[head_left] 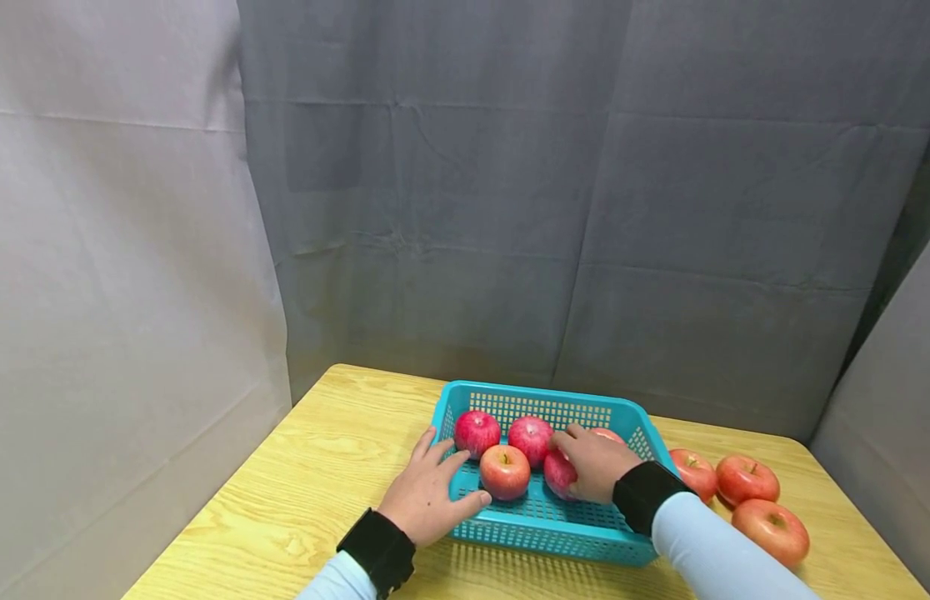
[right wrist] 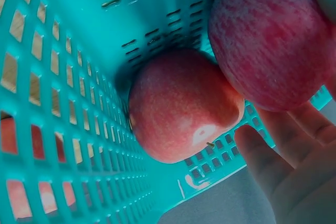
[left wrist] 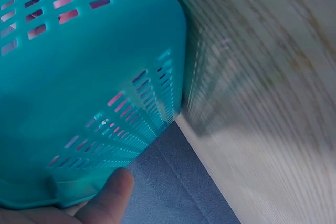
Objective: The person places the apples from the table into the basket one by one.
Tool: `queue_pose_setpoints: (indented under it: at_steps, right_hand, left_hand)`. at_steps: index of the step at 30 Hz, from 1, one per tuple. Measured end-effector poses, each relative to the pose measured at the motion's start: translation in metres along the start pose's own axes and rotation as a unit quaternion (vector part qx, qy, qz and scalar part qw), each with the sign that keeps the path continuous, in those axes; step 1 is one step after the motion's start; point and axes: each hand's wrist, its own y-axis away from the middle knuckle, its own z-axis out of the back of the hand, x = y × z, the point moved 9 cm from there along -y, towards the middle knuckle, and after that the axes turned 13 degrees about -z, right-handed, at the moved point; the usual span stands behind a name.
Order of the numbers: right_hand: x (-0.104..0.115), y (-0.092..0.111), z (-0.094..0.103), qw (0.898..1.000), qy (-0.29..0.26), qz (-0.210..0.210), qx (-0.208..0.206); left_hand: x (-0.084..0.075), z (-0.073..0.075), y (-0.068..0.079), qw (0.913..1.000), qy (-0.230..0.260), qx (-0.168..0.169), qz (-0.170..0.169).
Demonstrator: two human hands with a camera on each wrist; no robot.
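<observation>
My left hand [head_left: 431, 496] rests on the left rim of a turquoise plastic basket [head_left: 555, 546], fingers spread and nearly straight. In the left wrist view, one fingertip [left wrist: 122, 182] lies at the rim. My right hand [head_left: 596, 462] reaches inside and grips a dark red apple [right wrist: 270, 40], its fingers at one side of the fruit. Beside that, a lighter red apple [right wrist: 181, 106] sits against the basket's corner; the hand partly hides it in the head view. Two dark red apples [head_left: 477, 433] and an orange-red apple [head_left: 505, 472] sit in the left half.
Three red apples [head_left: 771, 531] lie on the wooden table [head_left: 270, 492], just right of the basket. A grey cloth [head_left: 465, 208] hangs behind the table, with pale cloth [head_left: 120, 250] at the left side.
</observation>
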Motion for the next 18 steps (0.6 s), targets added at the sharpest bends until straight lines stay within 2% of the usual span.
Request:
queue_pose_setpoints:
  at_steps: [11,18]
  right_hand:
    - [-0.006,0.005,-0.001,0.999,-0.028,-0.007,0.02]
    - [-0.009,0.004,0.011,0.999,-0.035,-0.007,0.011]
  left_hand:
    - [0.002,-0.003,0.001,1.0,-0.003,0.005,-0.001]
    - [0.002,0.0,0.0,1.0,-0.003,0.005,-0.001]
